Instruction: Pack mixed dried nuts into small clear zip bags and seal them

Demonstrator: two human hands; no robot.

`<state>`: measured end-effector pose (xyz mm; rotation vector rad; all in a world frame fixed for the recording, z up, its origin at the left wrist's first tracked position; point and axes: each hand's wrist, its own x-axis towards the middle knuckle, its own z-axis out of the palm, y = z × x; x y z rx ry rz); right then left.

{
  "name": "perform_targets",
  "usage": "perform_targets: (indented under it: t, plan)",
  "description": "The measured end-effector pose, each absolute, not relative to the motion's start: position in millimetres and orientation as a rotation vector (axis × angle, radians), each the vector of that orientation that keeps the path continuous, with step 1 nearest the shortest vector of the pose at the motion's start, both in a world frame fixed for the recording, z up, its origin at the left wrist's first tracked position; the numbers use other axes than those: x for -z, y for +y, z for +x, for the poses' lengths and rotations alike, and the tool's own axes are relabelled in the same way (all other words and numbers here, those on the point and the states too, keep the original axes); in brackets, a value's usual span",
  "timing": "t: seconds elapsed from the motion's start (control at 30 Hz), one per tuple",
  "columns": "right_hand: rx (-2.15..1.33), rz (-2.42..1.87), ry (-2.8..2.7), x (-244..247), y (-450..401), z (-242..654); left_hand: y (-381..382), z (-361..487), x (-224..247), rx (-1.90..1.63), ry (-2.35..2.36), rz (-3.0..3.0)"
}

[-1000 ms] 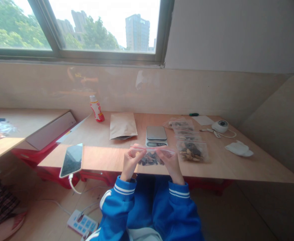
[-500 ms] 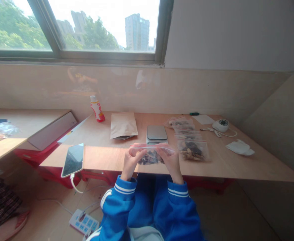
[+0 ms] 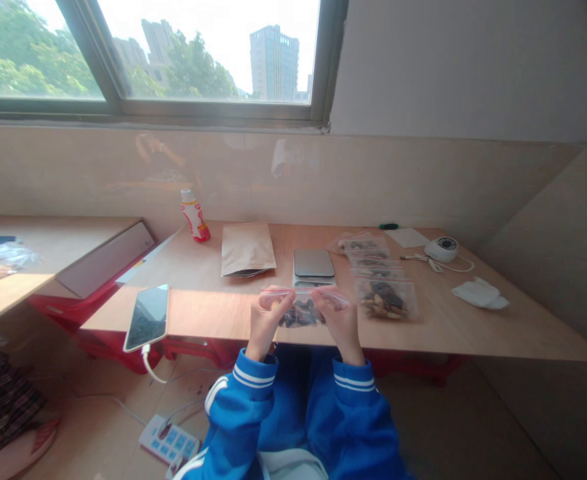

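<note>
A clear zip-lock bag (image 3: pixel 302 313) with dark dried pieces in it is held over the table's front edge. My left hand (image 3: pixel 268 319) pinches its top strip on the left side. On the right part of the same strip, my right hand (image 3: pixel 338 317) has its fingers closed. Just beyond the bag lies a flat scale (image 3: pixel 314 263) with a metal top, its front partly hidden. To the right, several filled zip-lock bags (image 3: pixel 386 300) overlap in a row, the nearest holding dark and tan dried pieces. A brown paper pouch (image 3: pixel 248 250) lies left of the scale.
A phone (image 3: pixel 147 319) with a cable rests at the table's left front edge. Behind it stands a red-and-white bottle (image 3: pixel 195 217). A white camera (image 3: pixel 441 249) with its cord and a crumpled white cloth or tissue (image 3: pixel 479 294) lie on the right. A power strip (image 3: pixel 168 441) is on the floor.
My left hand has shifted slightly to the right along the bag's top strip. Both hands keep hold of the bag, and the things on the table stay where they were.
</note>
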<state>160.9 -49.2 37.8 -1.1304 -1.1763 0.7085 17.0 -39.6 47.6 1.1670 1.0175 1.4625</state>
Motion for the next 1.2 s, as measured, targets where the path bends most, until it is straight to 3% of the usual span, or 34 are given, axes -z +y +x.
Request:
perform_targets:
  t: [0.33,0.6,1.2]
  plan:
    - [-0.999,-1.023,-1.211,-41.7,-53.9,161.4,-40.5,10.7,-52.3,-1.371,0.959,1.225]
    - [-0.790,-0.999,-1.282,-45.4,-52.0,155.6,-43.2,15.9,-56.2,-1.359,0.930,1.269]
    - [-0.942,-1.065,-1.215,-30.4,-42.5,164.4,-31.6,15.7,-38.4,-1.403,1.031,1.030]
